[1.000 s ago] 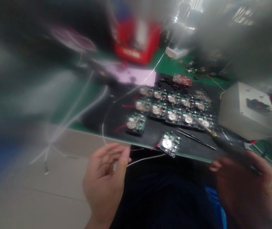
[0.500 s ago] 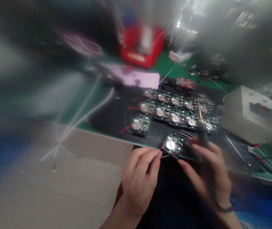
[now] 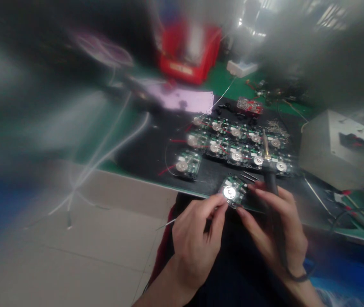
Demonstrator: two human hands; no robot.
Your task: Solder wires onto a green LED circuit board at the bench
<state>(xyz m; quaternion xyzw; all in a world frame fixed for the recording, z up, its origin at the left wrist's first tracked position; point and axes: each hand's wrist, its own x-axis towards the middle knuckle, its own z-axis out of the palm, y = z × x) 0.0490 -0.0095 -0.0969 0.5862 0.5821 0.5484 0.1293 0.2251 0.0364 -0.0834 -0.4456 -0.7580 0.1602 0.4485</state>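
Black mat (image 3: 150, 149), left hand (image 3: 196, 234) now farther over circuit board (image 3: 234, 190)

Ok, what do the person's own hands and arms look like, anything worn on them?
Both look bare: no glove shows on the left hand or the right hand, and no sleeve on the visible forearms. I can make out no ring, watch or marking. A dark cord curves across the right wrist.
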